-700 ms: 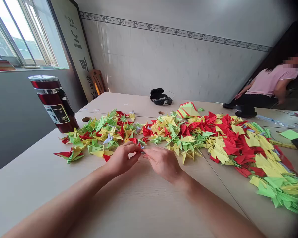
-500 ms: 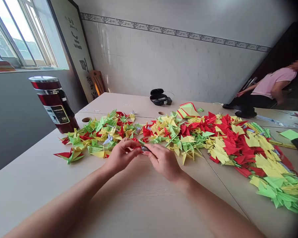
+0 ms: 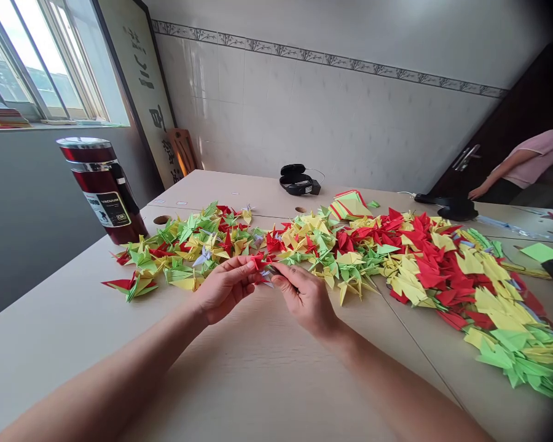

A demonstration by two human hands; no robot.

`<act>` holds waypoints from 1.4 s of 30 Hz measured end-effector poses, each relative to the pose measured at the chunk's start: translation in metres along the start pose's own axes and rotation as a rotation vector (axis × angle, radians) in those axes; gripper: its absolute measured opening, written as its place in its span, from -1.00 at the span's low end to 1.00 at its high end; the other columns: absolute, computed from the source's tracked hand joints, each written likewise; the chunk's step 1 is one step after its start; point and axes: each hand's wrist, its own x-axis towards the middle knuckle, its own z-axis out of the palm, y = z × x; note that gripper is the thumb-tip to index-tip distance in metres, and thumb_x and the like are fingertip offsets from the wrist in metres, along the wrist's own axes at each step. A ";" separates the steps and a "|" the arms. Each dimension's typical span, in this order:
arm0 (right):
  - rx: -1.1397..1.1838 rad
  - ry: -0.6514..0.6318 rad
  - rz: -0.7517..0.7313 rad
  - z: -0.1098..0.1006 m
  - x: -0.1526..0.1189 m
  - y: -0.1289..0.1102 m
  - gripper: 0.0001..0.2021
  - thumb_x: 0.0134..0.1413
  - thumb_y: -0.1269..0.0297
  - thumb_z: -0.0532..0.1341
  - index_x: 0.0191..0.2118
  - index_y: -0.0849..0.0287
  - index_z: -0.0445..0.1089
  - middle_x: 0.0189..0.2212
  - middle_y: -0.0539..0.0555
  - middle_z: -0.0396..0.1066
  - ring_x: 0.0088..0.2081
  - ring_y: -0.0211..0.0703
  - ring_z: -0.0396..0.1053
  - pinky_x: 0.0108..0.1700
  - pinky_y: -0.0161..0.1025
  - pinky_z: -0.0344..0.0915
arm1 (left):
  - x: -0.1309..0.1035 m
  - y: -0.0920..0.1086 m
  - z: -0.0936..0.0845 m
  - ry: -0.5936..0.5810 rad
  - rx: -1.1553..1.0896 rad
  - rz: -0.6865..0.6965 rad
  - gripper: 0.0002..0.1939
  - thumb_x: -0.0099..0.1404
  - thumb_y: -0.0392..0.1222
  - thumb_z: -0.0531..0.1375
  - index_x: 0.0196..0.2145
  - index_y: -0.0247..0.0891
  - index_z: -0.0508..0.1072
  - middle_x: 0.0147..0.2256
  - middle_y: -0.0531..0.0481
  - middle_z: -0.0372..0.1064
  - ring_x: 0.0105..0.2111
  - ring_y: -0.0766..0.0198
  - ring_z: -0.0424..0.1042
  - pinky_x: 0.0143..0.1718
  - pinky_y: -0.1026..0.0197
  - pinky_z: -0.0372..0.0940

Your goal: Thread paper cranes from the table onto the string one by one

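A small folded paper piece [image 3: 266, 274], pale lilac as far as can be made out, is pinched between the two hands just above the counter [image 3: 239, 380]. The left hand [image 3: 223, 287] is closed on its left end with thumb and fingertips; the right hand [image 3: 306, 298] is closed on its right end in the same way, and the fingertips of both nearly meet over it. The piece is mostly hidden by the fingers, so its exact shape cannot be told.

Just behind the hands a wide heap of folded paper cranes [image 3: 332, 252] is spread across the counter — green and yellow with some red on the left, mostly red and yellow toward the right, and green again at the near right edge. A single red-and-green crane [image 3: 131, 286] lies a little apart at the left end of the heap. A red vacuum flask [image 3: 102, 189] with a steel lid stands upright to the left of the heap, near the counter's edge. A small stack of flat coloured paper squares [image 3: 349, 205] is seen at the far side of the heap, and a black case [image 3: 298, 179] lies beyond it, well apart from the hands. A loose green sheet [image 3: 542, 251] lies at the far right.

Another person in a pink shirt [image 3: 534, 162] is seen at the far right — beside a dark door [image 3: 493, 129]
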 end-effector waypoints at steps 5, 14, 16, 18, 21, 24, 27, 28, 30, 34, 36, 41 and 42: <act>-0.011 0.052 -0.003 -0.002 0.002 0.001 -0.74 0.18 0.32 0.09 -0.04 0.13 0.39 -0.30 0.09 0.50 -0.27 -0.17 0.44 -0.23 -0.24 0.39 | 0.000 0.000 -0.002 -0.046 0.035 -0.009 -0.87 0.06 -0.30 0.30 -0.39 -0.30 0.44 -0.44 0.01 0.41 -0.45 0.39 0.39 -0.44 0.37 0.26; -0.027 0.032 -0.009 -0.002 0.002 0.006 -0.75 0.16 0.33 0.10 -0.08 0.18 0.43 -0.34 0.11 0.49 -0.32 -0.18 0.43 -0.27 -0.26 0.37 | -0.001 -0.002 -0.005 -0.112 0.071 -0.028 -0.83 0.03 -0.25 0.33 -0.39 -0.30 0.43 -0.49 0.04 0.34 -0.47 0.43 0.33 -0.43 0.38 0.23; -0.036 -0.016 -0.017 -0.002 0.001 0.007 -0.75 0.17 0.34 0.09 -0.08 0.17 0.42 -0.36 0.10 0.49 -0.33 -0.18 0.42 -0.29 -0.26 0.36 | -0.001 -0.002 -0.005 -0.124 0.087 -0.029 -0.83 0.04 -0.24 0.32 -0.41 -0.30 0.42 -0.50 0.03 0.34 -0.48 0.43 0.32 -0.43 0.38 0.22; -0.039 -0.068 -0.015 -0.001 0.000 0.008 -0.75 0.18 0.33 0.08 -0.08 0.15 0.41 -0.37 0.08 0.47 -0.34 -0.20 0.40 -0.29 -0.27 0.35 | -0.001 -0.002 -0.005 -0.132 0.107 -0.034 -0.83 0.04 -0.23 0.32 -0.42 -0.30 0.42 -0.52 0.03 0.34 -0.48 0.43 0.32 -0.43 0.38 0.22; -0.049 -0.108 0.007 0.000 -0.002 0.007 -0.75 0.19 0.31 0.07 -0.07 0.14 0.41 -0.38 0.07 0.46 -0.35 -0.22 0.37 -0.30 -0.28 0.34 | 0.000 -0.004 -0.006 -0.132 0.127 -0.046 -0.83 0.04 -0.22 0.32 -0.41 -0.30 0.42 -0.52 0.02 0.35 -0.48 0.42 0.32 -0.43 0.38 0.21; -0.057 -0.121 0.017 0.000 -0.002 0.006 -0.74 0.20 0.30 0.06 -0.08 0.15 0.41 -0.39 0.07 0.44 -0.35 -0.22 0.36 -0.30 -0.28 0.33 | 0.001 -0.004 -0.006 -0.131 0.133 -0.051 -0.84 0.05 -0.23 0.31 -0.40 -0.29 0.42 -0.51 0.02 0.36 -0.47 0.41 0.34 -0.42 0.37 0.21; -0.068 -0.133 0.023 0.000 -0.002 0.006 -0.74 0.20 0.30 0.05 -0.09 0.13 0.42 -0.39 0.06 0.44 -0.35 -0.21 0.37 -0.30 -0.28 0.33 | 0.001 -0.004 -0.007 -0.127 0.132 -0.055 -0.85 0.06 -0.25 0.30 -0.40 -0.29 0.42 -0.51 0.02 0.36 -0.47 0.41 0.34 -0.42 0.37 0.21; -0.073 -0.135 0.027 0.000 -0.002 0.007 -0.74 0.20 0.30 0.05 -0.08 0.13 0.42 -0.39 0.06 0.45 -0.34 -0.21 0.37 -0.30 -0.28 0.33 | 0.001 -0.004 -0.006 -0.127 0.129 -0.057 -0.86 0.06 -0.26 0.30 -0.40 -0.29 0.42 -0.51 0.02 0.36 -0.47 0.41 0.34 -0.42 0.37 0.21; -0.078 -0.137 0.036 0.000 -0.002 0.007 -0.73 0.20 0.29 0.05 -0.07 0.11 0.41 -0.38 0.06 0.45 -0.34 -0.21 0.37 -0.29 -0.28 0.34 | 0.000 -0.004 -0.006 -0.129 0.119 -0.057 -0.88 0.06 -0.27 0.29 -0.41 -0.30 0.42 -0.51 0.02 0.36 -0.47 0.41 0.35 -0.41 0.37 0.22; -0.048 -0.135 0.036 0.000 -0.002 0.008 -0.73 0.20 0.31 0.05 -0.04 0.09 0.39 -0.34 0.06 0.47 -0.32 -0.22 0.39 -0.27 -0.28 0.34 | 0.000 -0.005 -0.005 -0.121 0.094 -0.059 -0.90 0.06 -0.29 0.28 -0.44 -0.30 0.41 -0.51 0.03 0.35 -0.47 0.40 0.36 -0.41 0.36 0.23; -0.022 -0.100 0.029 0.000 0.000 0.008 -0.74 0.19 0.31 0.06 -0.07 0.11 0.41 -0.34 0.06 0.47 -0.33 -0.22 0.40 -0.27 -0.28 0.34 | 0.000 -0.005 -0.005 -0.112 0.082 -0.061 -0.90 0.06 -0.29 0.28 -0.44 -0.30 0.41 -0.49 0.02 0.36 -0.46 0.40 0.36 -0.40 0.35 0.24; 0.128 0.006 0.132 -0.001 0.002 0.008 -0.75 0.07 0.23 0.19 -0.14 0.21 0.41 -0.29 0.11 0.48 -0.28 -0.19 0.42 -0.22 -0.27 0.35 | 0.001 -0.004 -0.005 -0.075 0.078 -0.078 -0.88 0.04 -0.31 0.29 -0.43 -0.30 0.41 -0.47 0.02 0.38 -0.47 0.40 0.37 -0.40 0.35 0.24; 0.162 0.004 0.171 0.000 0.002 0.008 -0.74 0.02 0.20 0.23 -0.17 0.22 0.41 -0.32 0.09 0.48 -0.32 -0.20 0.42 -0.26 -0.29 0.35 | 0.001 -0.004 -0.005 -0.069 0.087 -0.083 -0.88 0.04 -0.31 0.29 -0.44 -0.30 0.41 -0.48 0.03 0.37 -0.47 0.41 0.37 -0.40 0.35 0.24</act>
